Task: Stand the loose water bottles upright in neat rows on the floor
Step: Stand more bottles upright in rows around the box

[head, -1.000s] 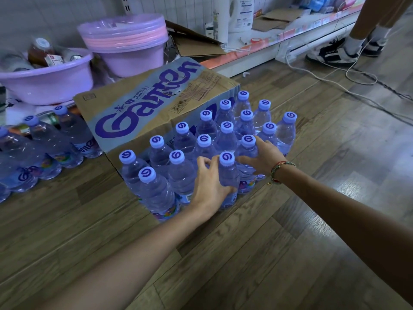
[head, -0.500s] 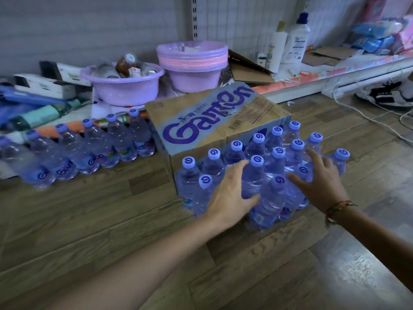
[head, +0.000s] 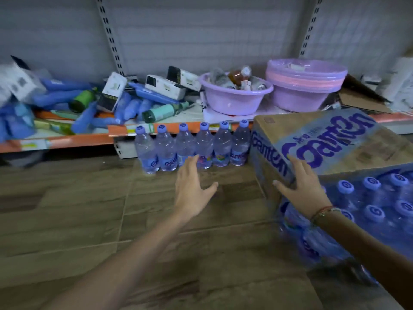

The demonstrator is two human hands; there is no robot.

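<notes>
Reaching over the floor [head: 89,220], both hands spread and holding nothing.
Left hand [head: 192,191] hovers near the bottle row [head: 192,146]; right hand [head: 301,189] touches the box [head: 335,139].

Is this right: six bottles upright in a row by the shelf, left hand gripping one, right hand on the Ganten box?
Not quite. In the head view the left hand is open and holds nothing, short of the six bottles. The right hand does rest on the Ganten box.
</notes>
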